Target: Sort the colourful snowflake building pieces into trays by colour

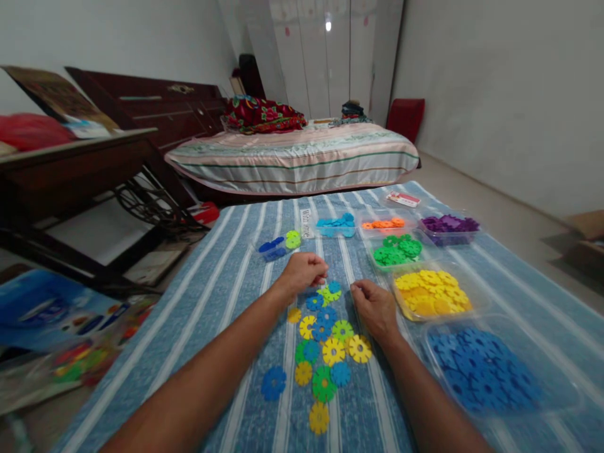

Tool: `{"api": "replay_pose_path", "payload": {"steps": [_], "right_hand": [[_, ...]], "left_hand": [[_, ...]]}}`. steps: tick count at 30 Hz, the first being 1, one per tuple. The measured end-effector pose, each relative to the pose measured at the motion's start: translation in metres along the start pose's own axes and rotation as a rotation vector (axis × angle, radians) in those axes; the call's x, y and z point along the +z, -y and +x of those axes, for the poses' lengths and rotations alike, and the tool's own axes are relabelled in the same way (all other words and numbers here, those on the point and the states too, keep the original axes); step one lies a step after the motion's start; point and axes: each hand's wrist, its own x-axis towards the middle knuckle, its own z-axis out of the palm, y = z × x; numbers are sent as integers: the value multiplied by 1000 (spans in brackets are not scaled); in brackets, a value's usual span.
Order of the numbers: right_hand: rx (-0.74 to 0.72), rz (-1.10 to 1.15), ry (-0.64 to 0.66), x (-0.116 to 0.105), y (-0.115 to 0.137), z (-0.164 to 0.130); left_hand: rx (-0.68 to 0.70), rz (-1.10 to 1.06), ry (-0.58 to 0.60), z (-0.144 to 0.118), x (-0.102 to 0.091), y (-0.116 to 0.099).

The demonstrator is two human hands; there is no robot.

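Note:
My left hand (304,272) is closed, fingers curled in, just above the far end of a loose group of plastic snowflake discs. Anything between its fingertips is too small to make out. Across from it, my right hand (375,308) is also closed, thumb against the bent fingers; what it may hold is hidden. Between and below the hands lie notched discs: a light green disc (343,330), a yellow disc (334,351), a green disc (324,383) and several more in blue and yellow. One blue disc (274,382) lies apart at the left.
At the right stand clear tubs of blue discs (481,371), yellow discs (431,292), green discs (397,250) and purple discs (449,224). Farther back are orange discs (383,223) and light blue discs (336,223). A small tub (274,253) sits left. Beyond is a bed (302,157).

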Motion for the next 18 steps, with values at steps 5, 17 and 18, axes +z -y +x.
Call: {"api": "replay_pose_path", "payload": {"steps": [5, 17, 18], "right_hand": [[-10, -2, -11, -2, 0, -1], [-11, 24, -16, -3, -1, -2], [-7, 27, -16, -3, -1, -2]], "left_hand": [[66, 282, 20, -37, -28, 41], [120, 855, -73, -87, -20, 58], [112, 878, -93, -88, -20, 58]]}}
